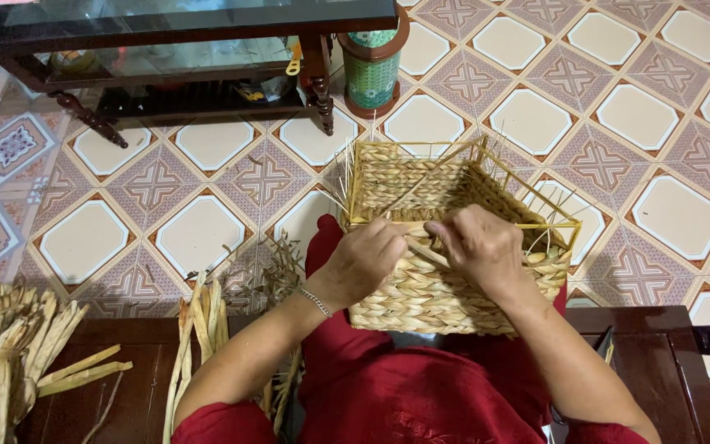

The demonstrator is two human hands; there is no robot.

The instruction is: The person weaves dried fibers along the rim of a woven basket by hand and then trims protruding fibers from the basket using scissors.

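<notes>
Patterned tile floor (207, 164) carries a glass-topped cabinet (174, 49) and a green cylindrical container (371, 66). Dark wooden bench (125, 395) bears dried fibre bundles (2, 362).

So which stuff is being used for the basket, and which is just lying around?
In use:
square woven straw basket on a yellow wire frame
pale straw strand
left hand
right hand

Lying about:
bundle of dried straw strips
loose straw strips
green cylindrical container
dark glass-topped table

Home, patterned floor tiles (207, 156), glass cabinet (182, 41)
</notes>
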